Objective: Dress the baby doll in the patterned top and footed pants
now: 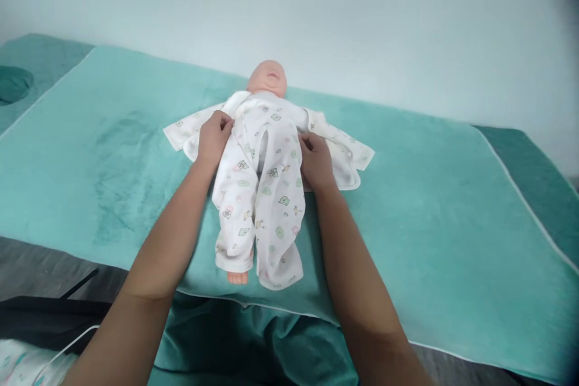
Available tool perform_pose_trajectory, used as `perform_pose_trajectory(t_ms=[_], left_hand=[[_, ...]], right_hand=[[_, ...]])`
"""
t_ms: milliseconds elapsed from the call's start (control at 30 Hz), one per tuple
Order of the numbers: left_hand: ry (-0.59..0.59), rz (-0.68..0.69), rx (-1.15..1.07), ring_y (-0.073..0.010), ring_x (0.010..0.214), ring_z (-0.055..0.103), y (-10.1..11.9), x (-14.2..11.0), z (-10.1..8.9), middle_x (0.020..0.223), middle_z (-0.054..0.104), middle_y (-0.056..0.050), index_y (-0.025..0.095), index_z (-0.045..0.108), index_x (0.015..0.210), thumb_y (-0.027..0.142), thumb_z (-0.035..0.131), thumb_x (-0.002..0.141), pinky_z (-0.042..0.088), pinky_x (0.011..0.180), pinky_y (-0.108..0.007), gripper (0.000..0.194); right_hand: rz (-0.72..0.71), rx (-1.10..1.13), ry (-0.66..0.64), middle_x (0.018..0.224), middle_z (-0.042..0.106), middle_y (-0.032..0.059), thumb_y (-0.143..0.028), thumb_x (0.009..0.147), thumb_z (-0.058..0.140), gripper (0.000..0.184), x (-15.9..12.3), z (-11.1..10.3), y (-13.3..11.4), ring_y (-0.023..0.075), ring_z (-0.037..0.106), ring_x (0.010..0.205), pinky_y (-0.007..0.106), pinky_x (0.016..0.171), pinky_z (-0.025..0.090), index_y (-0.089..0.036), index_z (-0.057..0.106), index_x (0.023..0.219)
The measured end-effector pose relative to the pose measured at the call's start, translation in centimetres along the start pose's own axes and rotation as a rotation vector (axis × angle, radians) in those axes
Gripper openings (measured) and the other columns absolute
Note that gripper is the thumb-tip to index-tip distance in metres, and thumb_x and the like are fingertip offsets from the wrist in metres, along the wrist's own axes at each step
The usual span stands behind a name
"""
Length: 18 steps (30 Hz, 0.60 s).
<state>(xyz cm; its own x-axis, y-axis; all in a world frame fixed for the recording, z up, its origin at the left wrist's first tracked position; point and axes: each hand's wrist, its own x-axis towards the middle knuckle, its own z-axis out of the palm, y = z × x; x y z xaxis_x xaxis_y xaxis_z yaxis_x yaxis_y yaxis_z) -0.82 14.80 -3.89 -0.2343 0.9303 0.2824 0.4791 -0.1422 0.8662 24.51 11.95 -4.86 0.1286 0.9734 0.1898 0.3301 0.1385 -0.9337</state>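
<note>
- Pinching one side of the white printed trousers [277,172] near the waist with the left hand [216,134], thumb and forefinger drawn together on the cloth.
- Gripping the opposite side of the same trousers with the right hand [317,160], fingers curled in, tips partly hidden.
- Lying on its back between the two sets of fingers, a baby doll [266,78], with head beyond them and legs reaching back between the forearms.
- Drawn high over the belly, between the fingertips, the waist of the trousers, with a split below it down the middle.
- Poking from the hem nearer the left forearm, a small foot [237,278]; spread flatter and wider, the other hem.
- Opened out under the doll, past the fingers on both sides, a white jacket [333,164] with sleeves flung outward.
- Spread beneath everything and well out to either side of the fingers, a green sheet [434,205].
- Rising beyond the fingers and the doll's head, a pale wall [316,12].
- Far to the left of the left fingers, a round hole [13,84] in darker green cloth.
</note>
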Motion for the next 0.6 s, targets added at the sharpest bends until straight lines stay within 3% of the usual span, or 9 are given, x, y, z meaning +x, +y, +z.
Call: perform_pose_trajectory(t_ms=[133, 300, 467, 600], left_hand=[[-0.161, -0.057, -0.012, -0.0187, 0.074, 0.056, 0.0, -1.7, -1.6, 0.075, 0.065, 0.000, 0.023, 0.062, 0.078, 0.026, 0.062, 0.081, 0.046, 0.073, -0.033, 0.004], [-0.417, -0.091, -0.183, -0.0223, 0.078, 0.065, 0.5, -3.8, -3.9, 0.076, 0.071, -0.001, 0.022, 0.070, 0.087, 0.028, 0.074, 0.073, 0.056, 0.077, -0.038, 0.016], [-0.517, -0.170, -0.412, -0.0293, 0.097, 0.073, 1.9, -4.5, -4.4, 0.096, 0.079, -0.008, 0.021, 0.075, 0.102, 0.034, 0.078, 0.074, 0.060, 0.088, -0.046, 0.031], [-0.520, -0.248, -0.551, -0.0331, 0.105, 0.073, 2.2, -4.7, -3.9, 0.102, 0.079, -0.011, 0.019, 0.075, 0.108, 0.045, 0.080, 0.074, 0.061, 0.092, -0.050, 0.043]], right_hand=[[0.137, 0.196, -0.223, 0.075, 0.067, -0.0031, -0.045, 0.079, 0.078, 0.024, 0.1, -1.1, 0.1, 0.0154, 0.058, 0.069, 0.031, 0.064, 0.049, -0.024, 0.070, 0.087], [0.160, 0.277, -0.403, 0.089, 0.076, 0.0002, -0.042, 0.073, 0.085, 0.029, -0.2, -2.1, -0.1, 0.0205, 0.070, 0.082, 0.041, 0.078, 0.060, -0.024, 0.077, 0.095], [0.237, 0.409, -0.396, 0.089, 0.078, 0.0019, -0.044, 0.070, 0.088, 0.035, -0.4, -1.9, -0.7, 0.0265, 0.075, 0.091, 0.050, 0.083, 0.064, -0.025, 0.076, 0.097], [0.282, 0.463, -0.361, 0.093, 0.080, 0.0040, -0.048, 0.070, 0.087, 0.039, -0.6, -1.2, -1.1, 0.0302, 0.076, 0.098, 0.055, 0.084, 0.065, -0.026, 0.075, 0.100]])
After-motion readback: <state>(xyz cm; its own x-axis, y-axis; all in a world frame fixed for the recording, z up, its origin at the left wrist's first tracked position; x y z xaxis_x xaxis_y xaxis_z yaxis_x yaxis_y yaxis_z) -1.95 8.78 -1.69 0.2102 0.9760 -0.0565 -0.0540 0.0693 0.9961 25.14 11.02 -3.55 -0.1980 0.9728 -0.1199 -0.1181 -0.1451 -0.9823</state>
